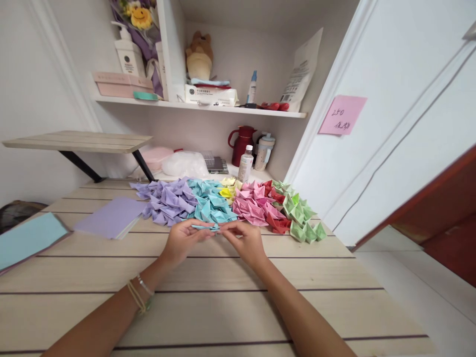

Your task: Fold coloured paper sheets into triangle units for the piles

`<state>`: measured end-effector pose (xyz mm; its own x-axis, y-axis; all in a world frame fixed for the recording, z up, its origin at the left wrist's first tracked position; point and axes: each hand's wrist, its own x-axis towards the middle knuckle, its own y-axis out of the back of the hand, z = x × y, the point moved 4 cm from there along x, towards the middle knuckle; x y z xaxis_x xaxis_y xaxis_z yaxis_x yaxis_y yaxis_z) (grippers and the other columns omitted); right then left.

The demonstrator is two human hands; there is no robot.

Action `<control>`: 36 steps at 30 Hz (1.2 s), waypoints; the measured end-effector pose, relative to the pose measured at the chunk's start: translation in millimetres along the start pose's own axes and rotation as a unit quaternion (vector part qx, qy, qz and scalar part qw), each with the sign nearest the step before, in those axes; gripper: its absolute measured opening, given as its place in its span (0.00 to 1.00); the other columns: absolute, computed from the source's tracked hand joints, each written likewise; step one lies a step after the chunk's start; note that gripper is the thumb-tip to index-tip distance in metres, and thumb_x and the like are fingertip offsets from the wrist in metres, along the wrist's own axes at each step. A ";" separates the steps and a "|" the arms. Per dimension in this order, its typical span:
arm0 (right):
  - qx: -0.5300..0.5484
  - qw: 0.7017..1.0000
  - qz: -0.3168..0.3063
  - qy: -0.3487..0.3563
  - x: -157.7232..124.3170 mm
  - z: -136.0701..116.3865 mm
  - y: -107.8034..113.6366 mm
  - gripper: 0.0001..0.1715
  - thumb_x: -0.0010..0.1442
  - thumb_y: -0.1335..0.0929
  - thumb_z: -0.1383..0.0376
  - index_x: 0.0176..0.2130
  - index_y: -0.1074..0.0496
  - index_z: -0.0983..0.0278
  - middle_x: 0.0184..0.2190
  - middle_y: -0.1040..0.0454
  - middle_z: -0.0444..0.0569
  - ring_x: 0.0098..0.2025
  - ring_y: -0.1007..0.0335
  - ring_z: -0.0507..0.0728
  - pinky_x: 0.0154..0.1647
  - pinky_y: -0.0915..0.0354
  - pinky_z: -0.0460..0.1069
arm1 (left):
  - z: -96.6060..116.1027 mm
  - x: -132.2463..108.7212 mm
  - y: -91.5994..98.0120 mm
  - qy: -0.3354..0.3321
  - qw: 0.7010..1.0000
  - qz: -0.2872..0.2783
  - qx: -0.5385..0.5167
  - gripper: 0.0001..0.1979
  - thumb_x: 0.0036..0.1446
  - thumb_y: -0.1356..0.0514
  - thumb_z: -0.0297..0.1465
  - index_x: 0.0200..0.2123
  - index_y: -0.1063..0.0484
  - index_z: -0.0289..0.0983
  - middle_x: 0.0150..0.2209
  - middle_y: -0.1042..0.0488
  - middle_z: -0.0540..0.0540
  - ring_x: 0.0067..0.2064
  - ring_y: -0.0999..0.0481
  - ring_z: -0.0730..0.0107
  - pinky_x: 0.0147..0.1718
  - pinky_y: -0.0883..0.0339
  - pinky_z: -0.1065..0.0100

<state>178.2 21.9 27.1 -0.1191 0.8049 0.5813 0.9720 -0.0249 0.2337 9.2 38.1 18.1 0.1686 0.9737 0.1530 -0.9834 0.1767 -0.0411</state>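
Between both hands, above the middle of the table, is a folded piece of light-blue paper (204,227). My left hand (183,239) pinches its left end, and my right hand (243,239) pinches its right end, the fingertips partly covering it. Just beyond my hands lie heaps of folded paper boats: purple boats (169,198), light-blue boats (211,201), pink boats (253,202), red boats (279,225) and green boats (299,208). A few yellow boats (227,192) sit at the back between the blue and pink ones.
Purple paper sheets (111,216) and light-blue sheets (29,239) lie on the left of the slatted table (208,317). A small raised stand (80,141) is at the back left. Behind the boats stand a plastic bottle (245,164), a dark red jug (242,144) and a tumbler (264,152).
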 end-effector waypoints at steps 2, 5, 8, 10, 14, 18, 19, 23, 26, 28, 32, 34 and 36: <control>0.041 0.998 0.017 -0.039 0.2 1.8 -1.7 0.03 0.52 0.31 0.65 0.31 0.26 0.62 0.31 0.22 0.49 0.34 0.25 0.58 0.35 0.29 0.51 | -1.0 0.4 -0.1 0.008 1.000 0.013 -0.014 0.12 0.42 0.34 0.34 0.30 0.26 0.33 0.29 0.20 0.44 0.32 0.21 0.61 0.36 0.27 0.61; 0.080 0.995 0.021 -0.059 0.9 2.8 -3.6 0.04 0.51 0.30 0.64 0.30 0.27 0.63 0.31 0.22 0.50 0.34 0.25 0.57 0.36 0.29 0.51 | -1.7 -0.1 -0.5 0.005 1.000 0.019 -0.018 0.11 0.43 0.34 0.34 0.30 0.27 0.33 0.28 0.20 0.45 0.32 0.21 0.61 0.36 0.27 0.61; 0.076 0.996 0.012 -0.046 1.2 1.6 -2.7 0.05 0.51 0.31 0.64 0.30 0.27 0.64 0.31 0.22 0.50 0.35 0.25 0.58 0.37 0.29 0.52 | 2.1 -2.0 -1.1 -0.034 0.999 0.011 0.019 0.11 0.43 0.34 0.33 0.30 0.27 0.34 0.32 0.20 0.43 0.35 0.21 0.60 0.38 0.28 0.61; 0.054 0.998 0.011 -0.035 0.7 0.1 -1.4 0.04 0.51 0.31 0.64 0.30 0.27 0.63 0.32 0.23 0.50 0.36 0.26 0.58 0.37 0.30 0.52 | 5.4 -3.3 -1.0 -0.068 0.996 0.011 0.055 0.10 0.43 0.35 0.33 0.30 0.27 0.34 0.34 0.21 0.43 0.38 0.22 0.60 0.40 0.29 0.63; 0.014 0.999 0.029 -0.023 -0.7 -3.3 -1.4 0.04 0.51 0.31 0.64 0.29 0.27 0.62 0.29 0.24 0.49 0.34 0.27 0.57 0.36 0.30 0.51 | 4.8 -3.2 1.3 -0.072 0.995 0.030 0.069 0.12 0.42 0.34 0.33 0.30 0.29 0.35 0.30 0.22 0.46 0.34 0.22 0.61 0.36 0.28 0.64; 0.079 0.994 0.053 -0.053 -0.8 -2.1 -6.4 0.13 0.49 0.30 0.63 0.37 0.30 0.62 0.30 0.26 0.47 0.31 0.28 0.54 0.34 0.31 0.49 | 2.2 -3.3 0.6 -0.051 0.997 0.042 0.032 0.13 0.42 0.34 0.33 0.31 0.30 0.36 0.26 0.22 0.48 0.31 0.21 0.62 0.33 0.28 0.66; 0.112 0.990 0.049 -0.075 -0.5 -0.4 -8.5 0.18 0.48 0.29 0.63 0.40 0.32 0.61 0.30 0.26 0.46 0.31 0.29 0.54 0.34 0.31 0.49 | 2.3 -3.8 0.1 -0.043 0.998 0.047 0.025 0.13 0.41 0.34 0.33 0.31 0.31 0.36 0.25 0.22 0.48 0.30 0.21 0.62 0.32 0.28 0.66; 0.203 0.965 0.008 -0.165 -0.2 6.1 -16.6 0.27 0.43 0.27 0.62 0.44 0.34 0.63 0.24 0.30 0.42 0.27 0.30 0.52 0.31 0.33 0.47 | 5.2 -6.2 -2.8 -0.008 0.998 0.053 0.014 0.13 0.40 0.33 0.33 0.31 0.30 0.36 0.23 0.23 0.49 0.27 0.22 0.63 0.29 0.28 0.66; 0.221 0.958 0.003 -0.184 -0.3 9.0 -17.7 0.22 0.44 0.27 0.61 0.40 0.33 0.64 0.20 0.33 0.39 0.24 0.33 0.50 0.28 0.34 0.46 | 5.6 -6.8 -4.5 0.016 0.999 0.040 0.007 0.13 0.40 0.33 0.33 0.30 0.29 0.35 0.22 0.22 0.49 0.26 0.22 0.63 0.29 0.27 0.66; 0.217 0.960 0.013 -0.177 -0.4 10.2 -16.7 0.20 0.44 0.27 0.62 0.38 0.32 0.64 0.19 0.34 0.38 0.23 0.34 0.49 0.25 0.36 0.44 | 3.2 -6.2 -4.4 0.027 0.999 0.035 -0.007 0.13 0.39 0.33 0.33 0.30 0.28 0.34 0.22 0.22 0.48 0.27 0.21 0.63 0.30 0.27 0.65; 0.150 0.978 0.020 -0.144 0.4 11.4 -12.3 0.19 0.45 0.28 0.61 0.37 0.32 0.63 0.19 0.32 0.40 0.22 0.33 0.51 0.24 0.36 0.45 | -4.9 -2.8 -2.7 0.035 0.998 0.033 -0.027 0.13 0.41 0.33 0.33 0.32 0.27 0.34 0.24 0.21 0.47 0.29 0.21 0.63 0.33 0.26 0.64; 0.097 0.988 0.015 -0.120 1.9 11.2 -7.8 0.20 0.48 0.29 0.61 0.42 0.32 0.63 0.21 0.29 0.42 0.25 0.30 0.53 0.27 0.34 0.46 | -8.0 -0.5 -2.7 0.037 0.998 0.025 -0.036 0.15 0.43 0.34 0.34 0.35 0.27 0.33 0.27 0.21 0.46 0.32 0.21 0.62 0.37 0.27 0.62; 0.060 0.993 0.011 -0.097 4.0 11.0 -1.4 0.22 0.51 0.31 0.61 0.47 0.34 0.63 0.24 0.26 0.44 0.27 0.29 0.54 0.30 0.33 0.48 | -8.9 1.3 -3.1 0.035 0.998 0.011 -0.041 0.17 0.45 0.36 0.35 0.39 0.27 0.33 0.32 0.21 0.44 0.36 0.21 0.61 0.41 0.28 0.59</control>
<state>178.6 31.6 20.5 -0.0668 0.9041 0.4220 0.9926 0.0172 0.1204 13.1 40.1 9.6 0.1546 0.9846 0.0814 -0.9784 0.1640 -0.1255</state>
